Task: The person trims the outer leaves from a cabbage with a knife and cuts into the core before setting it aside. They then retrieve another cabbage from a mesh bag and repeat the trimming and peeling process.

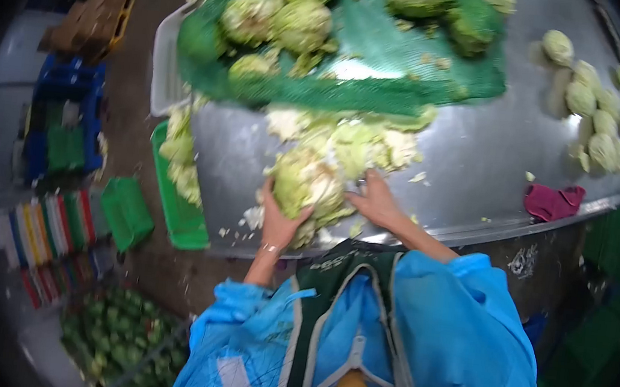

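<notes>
Lying by the table's [480, 158] near edge, the roundish cabbage [298, 181], its long axis unclear, looks pale green with whitish patches. The left hand [280, 224], spread, grips it at seven o'clock; the right hand [381, 203], half-curled at three, has an unclear hold. At nine o'clock, a green tray [180, 224] holds leaves [179, 156].

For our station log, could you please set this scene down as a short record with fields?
Surface: shiny grey metal table
Left hand: cupped against a round, pale-green cabbage
Right hand: fingers spread beside that cabbage; contact unclear
Beyond that cabbage: loose yellow-green leaves, then green mesh netting with more cabbages on it
Table's right side: cluster of pale, round heads; crumpled maroon cloth near the edge
Table's left side: green plastic crate holding leaves
</notes>
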A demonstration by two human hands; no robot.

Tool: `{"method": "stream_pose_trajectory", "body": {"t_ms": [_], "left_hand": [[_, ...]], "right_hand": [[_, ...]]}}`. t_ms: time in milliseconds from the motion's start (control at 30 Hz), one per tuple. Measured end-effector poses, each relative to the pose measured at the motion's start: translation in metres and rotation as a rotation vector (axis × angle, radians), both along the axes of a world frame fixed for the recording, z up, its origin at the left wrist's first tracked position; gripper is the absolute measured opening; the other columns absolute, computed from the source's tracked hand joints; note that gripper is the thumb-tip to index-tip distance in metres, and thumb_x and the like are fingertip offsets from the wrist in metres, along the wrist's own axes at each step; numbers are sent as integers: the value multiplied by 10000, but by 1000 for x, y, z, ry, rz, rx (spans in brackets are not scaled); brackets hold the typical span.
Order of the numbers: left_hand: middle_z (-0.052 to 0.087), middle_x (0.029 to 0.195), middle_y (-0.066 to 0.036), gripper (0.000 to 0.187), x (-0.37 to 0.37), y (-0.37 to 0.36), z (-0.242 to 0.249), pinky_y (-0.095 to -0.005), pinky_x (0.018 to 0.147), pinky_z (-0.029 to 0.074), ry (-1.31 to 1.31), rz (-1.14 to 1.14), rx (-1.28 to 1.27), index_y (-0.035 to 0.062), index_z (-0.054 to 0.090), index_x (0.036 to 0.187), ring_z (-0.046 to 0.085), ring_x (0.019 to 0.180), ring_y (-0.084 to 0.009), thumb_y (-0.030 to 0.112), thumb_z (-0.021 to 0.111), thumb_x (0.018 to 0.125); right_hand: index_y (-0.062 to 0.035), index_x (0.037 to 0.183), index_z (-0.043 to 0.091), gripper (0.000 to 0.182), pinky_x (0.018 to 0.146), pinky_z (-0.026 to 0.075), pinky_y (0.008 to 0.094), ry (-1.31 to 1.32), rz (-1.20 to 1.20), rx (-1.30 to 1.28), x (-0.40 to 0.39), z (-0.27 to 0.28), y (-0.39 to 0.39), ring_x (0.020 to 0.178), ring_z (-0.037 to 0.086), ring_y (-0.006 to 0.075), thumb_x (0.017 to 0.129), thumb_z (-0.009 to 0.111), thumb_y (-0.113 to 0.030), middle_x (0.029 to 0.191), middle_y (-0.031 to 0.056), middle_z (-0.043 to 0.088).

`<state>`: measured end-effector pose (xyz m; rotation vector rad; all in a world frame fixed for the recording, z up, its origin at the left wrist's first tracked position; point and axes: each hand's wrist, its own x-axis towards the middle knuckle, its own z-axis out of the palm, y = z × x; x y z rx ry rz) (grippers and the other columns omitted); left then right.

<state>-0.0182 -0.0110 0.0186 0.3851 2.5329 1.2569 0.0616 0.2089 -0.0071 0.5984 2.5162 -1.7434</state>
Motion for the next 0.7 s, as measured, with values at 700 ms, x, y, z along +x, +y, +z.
{"method": "stream_pose_trajectory", "body": {"t_ms": [700], "left_hand": [[382,1250,-223,1071,-23,36,3,-452,1021,347,-60,22,-79,-14,254,1378,405,1190,-370,346,882,588]], "right_hand": [[22,990,404,167,631,472,535,-127,340,243,-7,9,-4,734,606,459,877,473,-80,759,254,614]]}}
